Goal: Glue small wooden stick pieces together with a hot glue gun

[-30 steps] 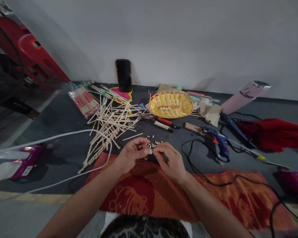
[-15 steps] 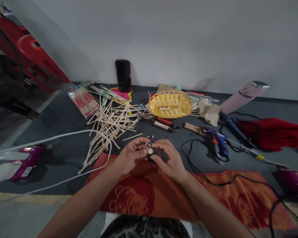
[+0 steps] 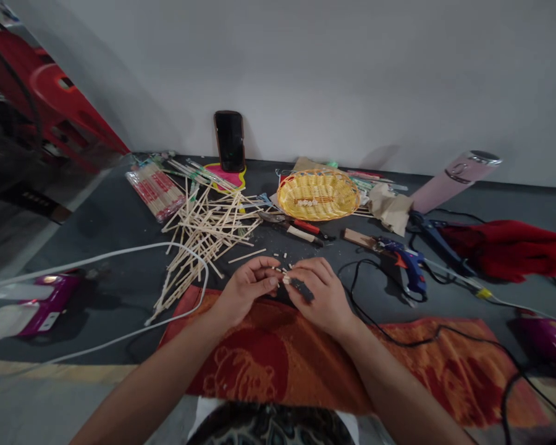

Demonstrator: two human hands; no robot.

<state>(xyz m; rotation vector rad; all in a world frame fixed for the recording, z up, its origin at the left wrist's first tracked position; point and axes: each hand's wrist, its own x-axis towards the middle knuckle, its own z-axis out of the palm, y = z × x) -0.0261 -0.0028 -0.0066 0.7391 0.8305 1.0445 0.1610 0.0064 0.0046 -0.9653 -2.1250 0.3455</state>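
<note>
My left hand is closed, thumb and forefinger pinched together with a tiny pale piece of stick showing at the tips. Facing it, my right hand pinches a small cluster of short stick pieces between thumb and fingers. The fingertips of both hands nearly meet, and they partly hide what is held. More cut bits lie on the dark table just beyond the fingers. Both hands are above the near part of the table, by an orange-red towel.
Loose wooden sticks are heaped at left beside packaged sticks. Pliers lie before a yellow woven basket. A blue glue gun with a black cord is at right, near a pink flask. A phone leans on the wall.
The small cluster of stick pieces, earlier at my left thumb tip, is now at my right fingertips. My right fingers have closed in, nearer the left hand.
</note>
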